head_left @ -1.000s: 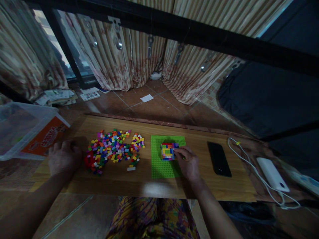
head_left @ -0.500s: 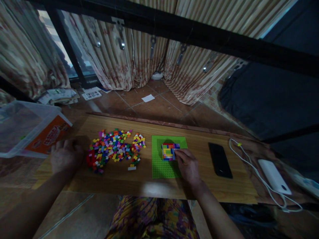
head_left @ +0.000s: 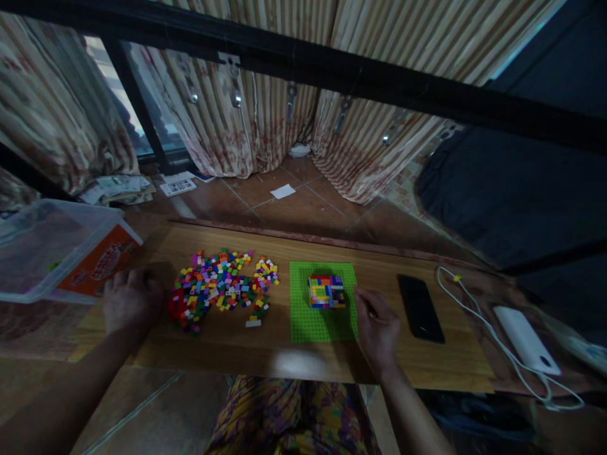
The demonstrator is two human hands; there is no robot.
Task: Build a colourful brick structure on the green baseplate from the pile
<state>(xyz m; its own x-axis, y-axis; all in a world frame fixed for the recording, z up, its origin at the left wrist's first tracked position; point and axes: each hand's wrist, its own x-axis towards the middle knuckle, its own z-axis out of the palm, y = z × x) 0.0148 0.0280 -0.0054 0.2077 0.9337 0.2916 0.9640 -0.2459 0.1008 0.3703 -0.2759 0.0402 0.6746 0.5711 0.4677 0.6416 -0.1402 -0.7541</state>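
A small block structure [head_left: 325,292] of multicoloured toy bricks stands on a green studded baseplate [head_left: 303,328]. Just right of it, at the plate's right edge, my right hand [head_left: 379,325] hovers apart from the bricks. Its fingers are curled in, and no brick shows between them. My left hand [head_left: 130,298] rests on the wooden table with its fingers folded under, left of the loose pile of toy bricks [head_left: 222,281]. Nothing can be seen in it. One white brick [head_left: 253,323] lies at the near edge of the pile.
A clear plastic box [head_left: 71,234] with an orange label stands beyond my left hand. On the table's [head_left: 213,354] right side lies a black phone [head_left: 420,308]. Farther right are a white power bank [head_left: 526,339] and a white cable [head_left: 478,313].
My right hand has drawn back to the right, off the block structure, whose right side now shows. The left hand stays at the same spot. The view has shifted slightly.
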